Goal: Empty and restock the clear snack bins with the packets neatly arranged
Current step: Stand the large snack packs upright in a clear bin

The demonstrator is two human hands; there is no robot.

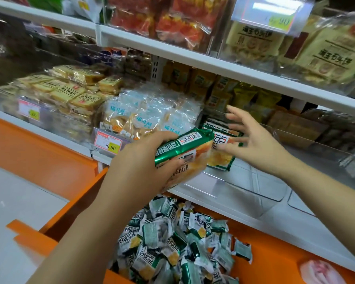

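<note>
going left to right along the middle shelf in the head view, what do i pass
yellow cake packets → pale blue see-through packets → green-and-orange packet stack gripped by the left hand → open right hand → dull brown packets

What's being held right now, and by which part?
The left hand grips green packets by their left end; the right hand holds nothing.

A price tag (pixel 109 143) left of the left hand (pixel 143 160) reads 8.80. The upper tag (pixel 279 21), high above the right hand (pixel 254 144), ends in 90. Chinese characters mark the green packet (pixel 184 145).
</note>
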